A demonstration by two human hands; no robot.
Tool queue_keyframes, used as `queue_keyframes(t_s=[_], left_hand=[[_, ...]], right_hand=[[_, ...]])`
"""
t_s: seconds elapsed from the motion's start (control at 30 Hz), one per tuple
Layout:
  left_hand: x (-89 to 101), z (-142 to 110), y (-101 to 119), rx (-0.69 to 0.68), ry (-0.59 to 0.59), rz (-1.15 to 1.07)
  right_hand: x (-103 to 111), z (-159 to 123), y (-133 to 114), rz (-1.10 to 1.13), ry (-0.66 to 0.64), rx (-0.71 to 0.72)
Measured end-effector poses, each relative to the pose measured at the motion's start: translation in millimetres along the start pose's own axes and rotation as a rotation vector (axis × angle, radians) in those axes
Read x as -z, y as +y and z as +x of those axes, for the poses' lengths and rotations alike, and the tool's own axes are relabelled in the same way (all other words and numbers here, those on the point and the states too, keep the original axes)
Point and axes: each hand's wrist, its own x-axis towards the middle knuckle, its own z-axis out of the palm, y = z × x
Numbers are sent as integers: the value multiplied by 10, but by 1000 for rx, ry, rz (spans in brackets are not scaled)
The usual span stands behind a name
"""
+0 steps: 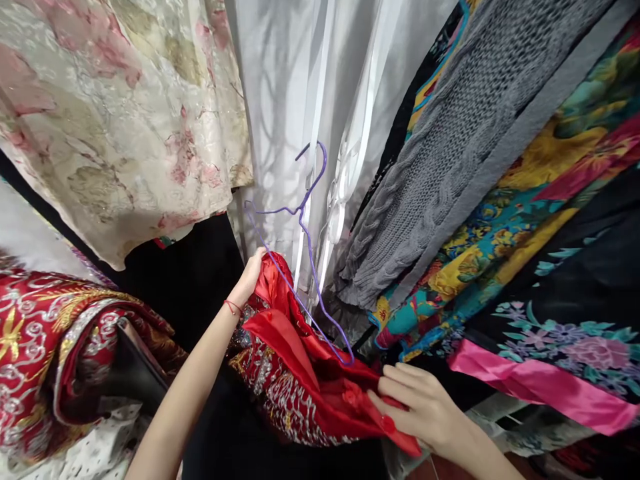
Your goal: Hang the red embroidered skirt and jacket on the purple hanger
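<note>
Both hands grip a red garment (293, 340); across it a purple hanger (325, 161) slants, its long bar running from beside the left hand (251, 273) toward the right (423, 405).

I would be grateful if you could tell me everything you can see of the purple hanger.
The purple hanger is slim and smooth, perhaps coated wire, with an open, curved hook, two wavy shoulders and a long straight bar. It is tilted, hook up, its lower right corner over the red garment, against white cloth behind. The bar passes close to the left hand; whether they touch is unclear. The right hand is apart from it.
</note>
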Motion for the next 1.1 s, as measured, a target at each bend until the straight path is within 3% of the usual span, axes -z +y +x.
queue_keyframes(t_s=[0.1,0.2,0.4,0.53,0.7,0.9,1.1], left_hand=[[-10,20,45,111,-105,-204],[-7,-6,58,24,-40,-274],[-23,-152,-36,-305,220,-24],[22,-282,-113,-366,231,2],[56,-477,-222,-361,160,19],[18,-713,-284,-435,176,127],[74,-942,-356,-455,193,215]], right_hand=[[13,-62,133,-92,-4,-3],[-30,-185,291,-111,-36,-72],[-169,-348,513,-94,-119,-228],[-238,-412,595,54,-183,-396],[-405,-611,783,194,-201,-554],[-514,-582,945,271,-84,-548],[-415,-354,953,321,18,-469]])
